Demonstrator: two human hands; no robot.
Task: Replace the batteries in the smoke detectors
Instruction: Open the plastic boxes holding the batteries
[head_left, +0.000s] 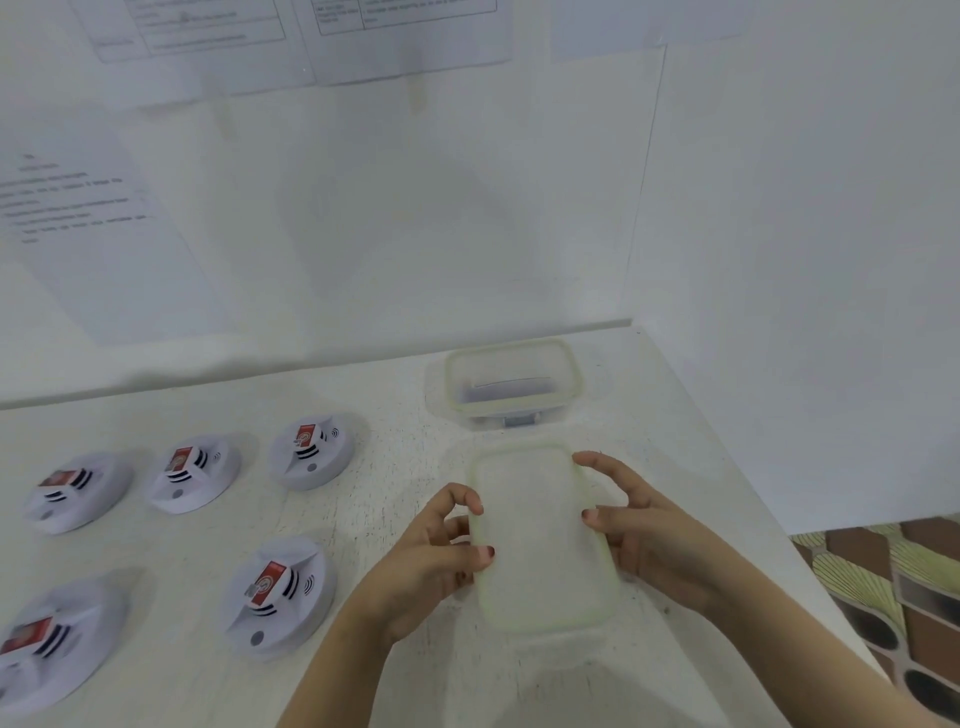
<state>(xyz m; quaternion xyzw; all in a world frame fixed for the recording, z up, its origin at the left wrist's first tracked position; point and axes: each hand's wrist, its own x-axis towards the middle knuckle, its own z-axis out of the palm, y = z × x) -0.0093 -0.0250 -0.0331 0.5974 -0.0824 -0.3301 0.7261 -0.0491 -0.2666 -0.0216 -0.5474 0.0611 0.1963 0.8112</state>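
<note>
**Q:** What does the head view show, and which step is this?

**A:** A person's two hands hold a clear plastic lid (540, 540) low over a white tabletop (363, 519). The left hand (441, 551) pinches the lid's left edge between its thumb and curled fingers. The right hand (639, 530) grips the right edge, thumb on top and fingers spread along the rim. Just beyond the lid sits its open container (575, 376), with something dark and blurred inside (possibly batteries, but I cannot tell).

**Q:** Where are the smoke detectors?

**A:** Five smoke detectors (275, 629) lie to the left, well apart from the hands, three in a far row and two nearer. Each carries a red-labelled block (267, 582) on top, which I take to be a battery. I'd judge this to be box handling, either opening or closing, not the swap itself.

**Q:** What does the next move call for?

**A:** Probably putting the lid down flat or seating it squarely on the container's rim. Either way, both hands would then be free.

**Q:** Any writing?

**A:** Each red label has a round emblem, but no brand name is legible. The detectors show small sound-wave marks. The printed sheets (78, 208) on the wall are too blurred to read.
</note>
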